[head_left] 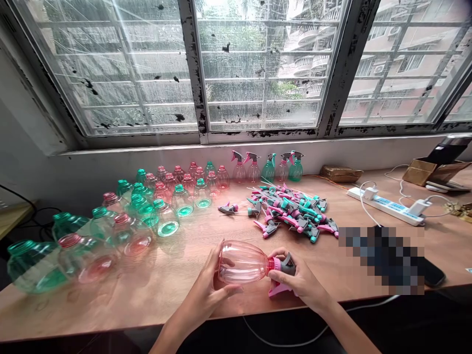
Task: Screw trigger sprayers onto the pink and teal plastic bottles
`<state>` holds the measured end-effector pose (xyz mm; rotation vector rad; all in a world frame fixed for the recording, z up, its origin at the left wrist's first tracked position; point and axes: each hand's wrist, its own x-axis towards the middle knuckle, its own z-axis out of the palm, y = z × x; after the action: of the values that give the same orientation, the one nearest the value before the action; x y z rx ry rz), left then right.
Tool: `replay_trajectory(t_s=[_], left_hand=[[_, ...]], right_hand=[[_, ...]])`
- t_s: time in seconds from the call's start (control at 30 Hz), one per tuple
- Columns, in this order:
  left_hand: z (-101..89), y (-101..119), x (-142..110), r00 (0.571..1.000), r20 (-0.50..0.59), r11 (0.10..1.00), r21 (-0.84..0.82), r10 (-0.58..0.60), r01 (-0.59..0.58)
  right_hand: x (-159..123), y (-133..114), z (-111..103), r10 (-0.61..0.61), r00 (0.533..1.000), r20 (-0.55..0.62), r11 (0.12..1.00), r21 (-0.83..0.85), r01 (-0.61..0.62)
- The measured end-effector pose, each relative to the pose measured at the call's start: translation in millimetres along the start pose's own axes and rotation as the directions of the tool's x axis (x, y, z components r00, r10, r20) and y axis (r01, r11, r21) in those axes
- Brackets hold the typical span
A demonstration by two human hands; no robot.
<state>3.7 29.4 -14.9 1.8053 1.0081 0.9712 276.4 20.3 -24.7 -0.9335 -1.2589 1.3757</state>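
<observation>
A clear pink spray bottle [241, 263] lies sideways in the air above the table's front edge, its base to the left. My left hand [216, 285] cups the base end, thumb below and fingers behind it. At the neck, my right hand [293, 278] grips the pink and grey trigger sprayer head [285, 265], thumb and fingers around its collar. The head sits at the bottle's mouth; how tightly it is screwed on cannot be seen. Beyond my hands lies a heap of loose trigger heads [295, 209] in pink, green and grey, with one head [228, 209] apart on its left.
Headless pink and green bottles [167, 219] stand in rows on the left. Several bottles with heads [252, 169] line the wall under the window. At right are a white power strip [387, 205], a phone [433, 273] partly blurred out, and a cardboard box [416, 172].
</observation>
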Motion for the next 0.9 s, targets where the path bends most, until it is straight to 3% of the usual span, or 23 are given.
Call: replay_trajectory(t_s=[0.2,0.5,0.9], left_hand=[[2.5,-1.5,-0.6,0.994,0.042,0.994,-0.039,0.1,-0.098],[1.0,3.9,-3.8,0.998,0.067,0.999,-0.034,-0.023,0.025],[1.7,-4.3,-1.6,0.992,0.087,0.994,0.044,0.091,-0.095]], right_hand=[[-1.1,1.6,-0.9,0.009,1.0,0.016,1.0,-0.007,-0.009],[-0.3,2.8,-2.4,-0.003,0.999,0.035,0.999,-0.044,0.004],[0.4,4.0,-1.0,0.014,1.0,0.027,1.0,0.013,-0.015]])
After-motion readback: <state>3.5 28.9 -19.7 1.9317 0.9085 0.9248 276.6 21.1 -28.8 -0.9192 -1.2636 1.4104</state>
